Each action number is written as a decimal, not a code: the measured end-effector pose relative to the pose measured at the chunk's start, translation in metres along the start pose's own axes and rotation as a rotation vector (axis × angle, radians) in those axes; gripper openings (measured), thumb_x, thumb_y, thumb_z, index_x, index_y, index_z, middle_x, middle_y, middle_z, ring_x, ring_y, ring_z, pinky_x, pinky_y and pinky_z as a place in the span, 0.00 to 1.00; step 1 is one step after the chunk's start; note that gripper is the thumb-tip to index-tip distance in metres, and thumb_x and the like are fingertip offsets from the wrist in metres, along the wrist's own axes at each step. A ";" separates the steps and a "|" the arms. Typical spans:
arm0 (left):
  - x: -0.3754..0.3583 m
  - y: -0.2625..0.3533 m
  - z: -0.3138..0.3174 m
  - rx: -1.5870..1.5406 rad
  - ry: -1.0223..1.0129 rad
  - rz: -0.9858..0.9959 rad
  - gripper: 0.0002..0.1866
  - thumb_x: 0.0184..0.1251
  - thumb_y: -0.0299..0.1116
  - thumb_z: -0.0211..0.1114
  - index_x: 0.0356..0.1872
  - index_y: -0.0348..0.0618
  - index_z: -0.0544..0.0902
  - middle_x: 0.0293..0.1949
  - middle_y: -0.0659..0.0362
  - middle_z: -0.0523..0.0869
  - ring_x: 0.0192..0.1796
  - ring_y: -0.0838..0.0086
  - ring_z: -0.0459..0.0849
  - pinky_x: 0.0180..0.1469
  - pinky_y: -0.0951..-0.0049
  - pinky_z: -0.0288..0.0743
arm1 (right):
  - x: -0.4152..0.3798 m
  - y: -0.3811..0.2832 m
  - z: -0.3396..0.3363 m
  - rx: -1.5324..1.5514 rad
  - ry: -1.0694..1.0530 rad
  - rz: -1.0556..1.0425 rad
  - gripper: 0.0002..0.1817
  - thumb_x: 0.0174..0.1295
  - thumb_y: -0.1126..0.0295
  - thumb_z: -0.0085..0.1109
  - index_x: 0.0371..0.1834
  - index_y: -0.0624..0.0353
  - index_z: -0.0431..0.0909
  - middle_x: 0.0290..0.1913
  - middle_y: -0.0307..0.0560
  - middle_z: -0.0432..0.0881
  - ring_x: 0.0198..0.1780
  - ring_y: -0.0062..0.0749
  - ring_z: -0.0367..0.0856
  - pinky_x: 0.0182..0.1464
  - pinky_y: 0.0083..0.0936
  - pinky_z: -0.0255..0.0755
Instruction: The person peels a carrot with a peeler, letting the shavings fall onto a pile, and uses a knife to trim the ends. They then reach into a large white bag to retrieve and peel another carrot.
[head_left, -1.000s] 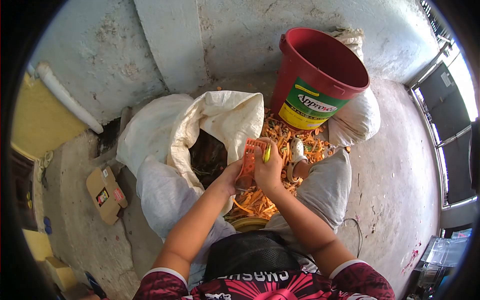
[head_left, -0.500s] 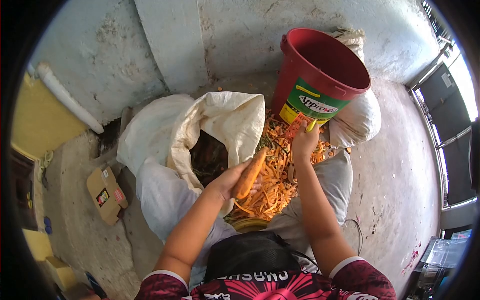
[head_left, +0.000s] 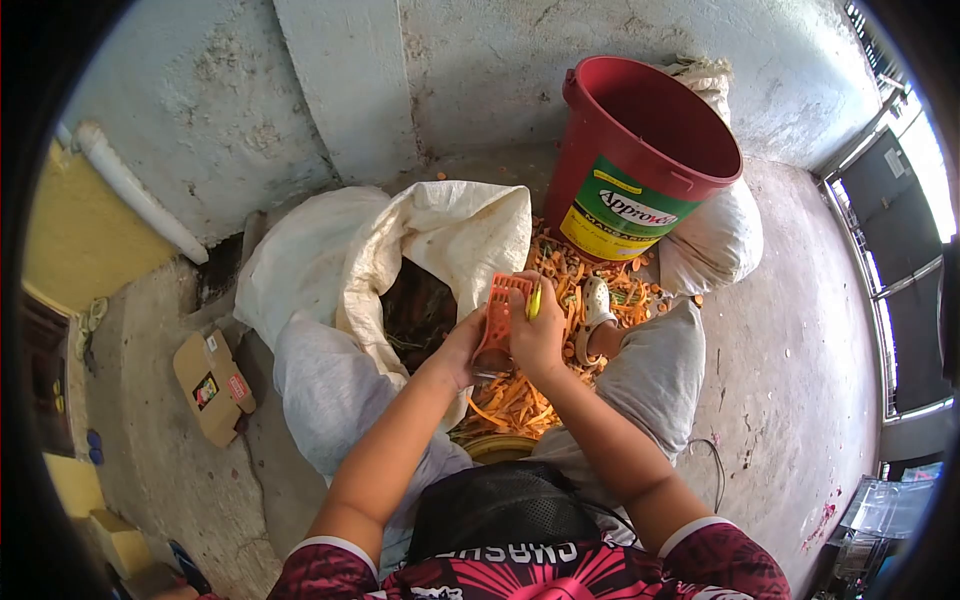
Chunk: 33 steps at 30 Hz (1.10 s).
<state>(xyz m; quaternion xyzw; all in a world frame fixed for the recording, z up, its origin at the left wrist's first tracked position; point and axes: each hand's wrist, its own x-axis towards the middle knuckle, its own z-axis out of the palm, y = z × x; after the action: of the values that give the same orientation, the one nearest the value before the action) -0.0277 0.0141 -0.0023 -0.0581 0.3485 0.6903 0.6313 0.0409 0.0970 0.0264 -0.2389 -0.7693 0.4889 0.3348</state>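
Note:
My right hand (head_left: 538, 335) is closed round an orange perforated plastic grater (head_left: 503, 298), and a yellow-green strip (head_left: 535, 300) shows between its fingers. Just to the left, my left hand (head_left: 462, 345) is wrapped round a carrot (head_left: 490, 362). The grater lies over the carrot and hides most of it. Below both hands, a heap of orange carrot peelings (head_left: 515, 405) covers the floor between my legs. A white woven sack (head_left: 485, 225) gapes beside my left hand, with dark, leafy-looking stuff inside.
A large red bucket (head_left: 590, 130) stands at the back right, against a pale filled sack (head_left: 715, 240). My foot in a light clog (head_left: 597, 302) rests among the peelings. A yellowish rim (head_left: 500, 448) shows close to my lap. A cardboard box (head_left: 212, 390) lies at the left.
My right hand has come left and down with the grater, from near the bucket onto the carrot. My left hand has stayed roughly in place. The clog has come into sight.

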 end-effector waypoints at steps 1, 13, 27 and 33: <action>-0.003 0.000 0.006 -0.019 0.050 0.027 0.19 0.66 0.48 0.39 0.39 0.45 0.74 0.31 0.60 0.79 0.28 0.74 0.79 0.26 0.73 0.76 | -0.001 0.002 0.001 -0.044 0.015 -0.022 0.12 0.59 0.70 0.48 0.44 0.64 0.66 0.32 0.56 0.78 0.33 0.44 0.79 0.35 0.29 0.70; -0.020 -0.016 0.006 0.305 -0.376 -0.091 0.21 0.67 0.48 0.40 0.48 0.41 0.68 0.28 0.60 0.72 0.28 0.76 0.71 0.31 0.76 0.71 | 0.079 0.065 -0.054 -0.224 0.457 0.163 0.10 0.59 0.69 0.47 0.39 0.64 0.67 0.30 0.54 0.75 0.31 0.42 0.75 0.34 0.31 0.68; 0.001 -0.001 -0.009 -0.037 -0.157 -0.004 0.13 0.64 0.39 0.48 0.41 0.42 0.74 0.34 0.58 0.81 0.33 0.75 0.81 0.35 0.74 0.77 | -0.002 -0.002 -0.002 0.042 0.066 -0.067 0.10 0.60 0.70 0.47 0.42 0.63 0.68 0.30 0.48 0.75 0.32 0.29 0.74 0.36 0.24 0.67; 0.009 -0.006 -0.007 -0.001 0.031 -0.002 0.17 0.67 0.45 0.42 0.44 0.45 0.73 0.32 0.60 0.79 0.31 0.74 0.79 0.30 0.74 0.75 | -0.003 0.006 0.002 -0.126 0.088 -0.017 0.13 0.57 0.72 0.50 0.45 0.61 0.66 0.32 0.58 0.77 0.33 0.49 0.78 0.33 0.33 0.70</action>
<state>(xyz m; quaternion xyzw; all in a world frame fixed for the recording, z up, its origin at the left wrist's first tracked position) -0.0270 0.0177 -0.0149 -0.0694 0.3580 0.6887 0.6266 0.0414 0.0961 0.0194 -0.2742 -0.7850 0.4260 0.3565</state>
